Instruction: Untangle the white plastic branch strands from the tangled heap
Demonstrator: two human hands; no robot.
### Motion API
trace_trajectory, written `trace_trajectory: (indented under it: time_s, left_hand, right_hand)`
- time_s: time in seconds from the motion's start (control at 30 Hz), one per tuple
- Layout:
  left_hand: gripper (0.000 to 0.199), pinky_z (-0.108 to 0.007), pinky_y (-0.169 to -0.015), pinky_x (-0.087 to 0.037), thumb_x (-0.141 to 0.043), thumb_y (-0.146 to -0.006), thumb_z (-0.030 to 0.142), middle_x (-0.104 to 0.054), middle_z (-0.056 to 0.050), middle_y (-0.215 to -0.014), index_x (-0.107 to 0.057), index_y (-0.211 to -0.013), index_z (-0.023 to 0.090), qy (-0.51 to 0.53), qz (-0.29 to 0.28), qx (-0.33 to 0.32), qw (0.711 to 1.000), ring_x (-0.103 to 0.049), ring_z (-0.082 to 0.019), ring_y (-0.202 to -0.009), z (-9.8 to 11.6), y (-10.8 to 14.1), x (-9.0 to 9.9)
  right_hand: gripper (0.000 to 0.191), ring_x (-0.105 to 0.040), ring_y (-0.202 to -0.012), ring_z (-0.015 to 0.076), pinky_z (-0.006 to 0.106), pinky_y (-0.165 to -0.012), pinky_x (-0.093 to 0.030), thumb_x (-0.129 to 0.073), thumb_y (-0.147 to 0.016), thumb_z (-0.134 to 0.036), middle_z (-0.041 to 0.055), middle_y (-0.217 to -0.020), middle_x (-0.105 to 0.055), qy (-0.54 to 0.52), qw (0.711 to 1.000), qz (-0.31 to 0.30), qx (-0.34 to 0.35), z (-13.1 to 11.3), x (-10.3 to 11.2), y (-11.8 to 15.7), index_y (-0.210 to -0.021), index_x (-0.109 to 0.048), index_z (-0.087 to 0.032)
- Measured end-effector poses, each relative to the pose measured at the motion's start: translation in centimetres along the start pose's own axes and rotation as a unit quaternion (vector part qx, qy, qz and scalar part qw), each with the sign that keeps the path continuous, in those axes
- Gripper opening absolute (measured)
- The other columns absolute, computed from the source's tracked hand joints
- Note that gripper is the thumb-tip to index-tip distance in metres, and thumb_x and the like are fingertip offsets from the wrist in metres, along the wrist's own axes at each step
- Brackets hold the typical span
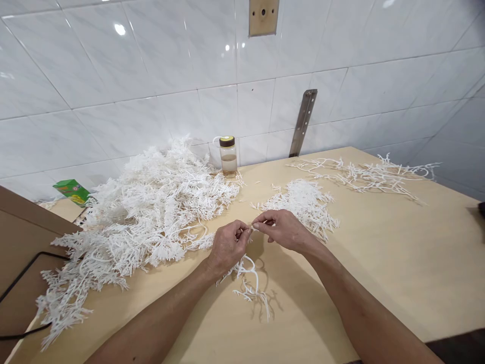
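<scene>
My left hand [229, 245] is closed in a pinch on a white plastic branch [254, 285], whose bare, curving stems dangle below the fist over the table. Fingertip to fingertip with it, my right hand [283, 228] pinches a small white tip at the branch's upper end. The fingers hide most of that tip. Just beyond the right hand lies a low pile of small white sprigs [305, 199]. To the left of my left hand rises a big heap of feathery white plastic branches [151, 207].
Bare white stems [367, 177] lie at the back right of the wooden table [397, 253]. Against the tiled wall stand a water bottle [229, 163] and a metal strip [303, 124]. A green carton [71, 191] sits behind the heap; a brown panel [26, 222] with a black cable borders the left.
</scene>
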State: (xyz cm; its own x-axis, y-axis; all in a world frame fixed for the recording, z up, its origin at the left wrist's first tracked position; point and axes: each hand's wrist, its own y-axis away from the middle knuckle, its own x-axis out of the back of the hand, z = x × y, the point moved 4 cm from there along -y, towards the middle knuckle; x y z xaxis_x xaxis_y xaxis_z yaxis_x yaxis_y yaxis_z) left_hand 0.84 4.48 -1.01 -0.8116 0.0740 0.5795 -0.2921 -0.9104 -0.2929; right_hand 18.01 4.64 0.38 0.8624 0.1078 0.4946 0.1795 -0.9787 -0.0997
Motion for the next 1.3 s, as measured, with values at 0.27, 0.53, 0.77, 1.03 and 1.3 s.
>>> trace_trajectory:
  time_s: [0.27, 0.53, 0.77, 1.03, 1.3]
  left_hand:
    - [0.026, -0.023, -0.056, -0.036, -0.055, -0.088, 0.039, -0.058, 0.001, -0.061, -0.066, -0.079, 0.018, 0.068, -0.006, 0.018, 0.998, -0.047, -0.012, -0.055, -0.1, 0.0, -0.1]
    - [0.021, -0.024, -0.057, -0.034, -0.056, -0.087, 0.034, -0.061, 0.0, -0.063, -0.068, -0.08, 0.019, 0.023, -0.003, 0.014, 1.0, -0.049, -0.012, -0.056, -0.2, 0.0, -0.1]
    - [0.016, -0.025, -0.055, -0.03, -0.056, -0.085, 0.031, -0.058, 0.001, -0.061, -0.061, -0.075, 0.02, 0.037, -0.014, 0.02, 0.999, -0.046, -0.013, -0.054, -0.4, 0.0, -0.4]
    - [0.019, -0.023, -0.052, -0.032, -0.056, -0.081, 0.032, -0.05, 0.003, -0.056, -0.057, -0.069, 0.018, 0.144, -0.032, 0.108, 0.983, -0.044, -0.011, -0.053, -0.9, -0.2, -0.6]
    - [0.019, -0.022, -0.055, -0.037, -0.058, -0.082, 0.035, -0.054, 0.002, -0.062, -0.061, -0.079, 0.016, 0.211, -0.004, 0.106, 0.972, -0.047, -0.01, -0.055, -0.8, 0.2, -1.0]
  right_hand:
    - [0.016, -0.063, -0.059, 0.0151, 0.025, -0.053, -0.046, -0.061, -0.082, -0.029, 0.003, -0.076, -0.072, 0.037, 0.999, -0.006, 0.027, -0.5, -0.3, 0.1, -0.081, -0.075, -0.022]
    - [0.015, -0.061, -0.067, 0.0161, 0.026, -0.056, -0.046, -0.057, -0.083, -0.029, 0.0024, -0.075, -0.069, 0.07, 0.997, 0.007, 0.033, 0.0, -0.6, 0.1, -0.078, -0.069, -0.021]
    - [0.018, -0.06, -0.066, 0.0167, 0.028, -0.06, -0.042, -0.051, -0.085, -0.024, 0.0019, -0.073, -0.069, 0.169, 0.985, 0.006, 0.038, -0.1, -1.2, 0.1, -0.079, -0.068, -0.022]
    - [0.02, -0.055, -0.066, 0.0186, 0.03, -0.062, -0.038, -0.044, -0.088, -0.011, 0.0097, -0.08, -0.064, 0.306, 0.939, 0.153, 0.041, 0.2, -1.1, -0.6, -0.081, -0.061, -0.017]
    - [0.026, -0.062, -0.068, 0.0187, 0.034, -0.07, -0.048, -0.051, -0.088, -0.031, 0.0114, -0.1, -0.068, 0.138, 0.959, 0.245, 0.009, 0.3, 2.5, 0.0, -0.103, -0.066, -0.017]
